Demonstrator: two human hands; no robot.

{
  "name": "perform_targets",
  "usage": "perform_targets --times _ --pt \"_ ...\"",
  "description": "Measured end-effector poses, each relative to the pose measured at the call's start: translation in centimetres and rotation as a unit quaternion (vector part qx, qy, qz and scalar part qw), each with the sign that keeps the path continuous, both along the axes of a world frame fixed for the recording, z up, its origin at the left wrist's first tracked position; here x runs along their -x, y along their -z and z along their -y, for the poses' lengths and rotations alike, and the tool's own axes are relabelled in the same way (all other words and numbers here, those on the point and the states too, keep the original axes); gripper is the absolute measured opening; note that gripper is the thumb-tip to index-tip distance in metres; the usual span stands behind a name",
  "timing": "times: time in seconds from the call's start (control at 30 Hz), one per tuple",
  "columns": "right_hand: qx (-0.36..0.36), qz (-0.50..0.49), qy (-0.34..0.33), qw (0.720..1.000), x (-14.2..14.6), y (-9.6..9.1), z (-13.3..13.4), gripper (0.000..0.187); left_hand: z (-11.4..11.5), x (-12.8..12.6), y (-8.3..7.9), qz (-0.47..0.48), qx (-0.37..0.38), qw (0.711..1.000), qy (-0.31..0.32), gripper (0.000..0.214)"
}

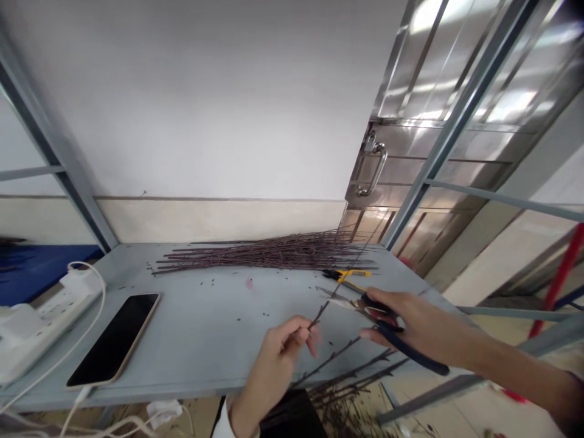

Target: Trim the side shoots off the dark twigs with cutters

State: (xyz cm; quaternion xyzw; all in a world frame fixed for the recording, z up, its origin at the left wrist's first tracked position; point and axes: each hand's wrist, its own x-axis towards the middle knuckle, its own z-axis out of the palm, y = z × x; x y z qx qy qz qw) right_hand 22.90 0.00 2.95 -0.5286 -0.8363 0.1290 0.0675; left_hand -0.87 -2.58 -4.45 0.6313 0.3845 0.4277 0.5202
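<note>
My left hand point(280, 353) pinches a thin dark twig point(319, 316) between thumb and fingers, near the front edge of the grey table point(205, 316). My right hand point(410, 325) grips pruning shears with dark blue handles point(401, 340); their blades point(335, 298) point left and meet the twig's upper end. A long bundle of reddish-brown twigs point(269, 252) lies across the back of the table. Cut twigs point(347, 365) stick out below the table's front edge, under my hands.
A black phone point(114, 337) on a white cable lies at the front left, next to a white power strip point(41, 316). A yellow-handled tool point(351, 275) rests by the bundle. Metal frame posts point(456, 121) and a steel door point(392, 176) stand at right.
</note>
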Motion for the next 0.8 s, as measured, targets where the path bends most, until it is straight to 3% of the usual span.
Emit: perform_targets --times 0.1,0.2,0.47,0.67,0.8 --pt "-0.014 -0.012 -0.048 0.999 0.5 -0.5 -1.0 0.033 -0.6 0.4 0.2 0.048 0.053 0.995 0.063 0.038" --pt "-0.038 -0.011 -0.075 0.996 0.8 -0.6 -2.1 0.035 -0.9 0.7 0.3 0.063 0.068 0.992 0.081 0.041" --pt "-0.083 0.034 -0.092 0.992 0.4 -0.2 -3.2 0.039 -1.0 0.6 0.9 0.08 0.093 0.99 0.069 0.043" --pt "-0.065 0.037 -0.093 0.993 -0.1 0.2 -3.2 0.034 -0.8 0.6 1.2 0.077 0.084 0.992 0.052 0.045" --pt "-0.046 0.025 -0.063 0.997 0.2 0.1 -2.9 0.034 -0.5 0.3 1.4 0.038 0.037 0.998 -0.034 0.043"
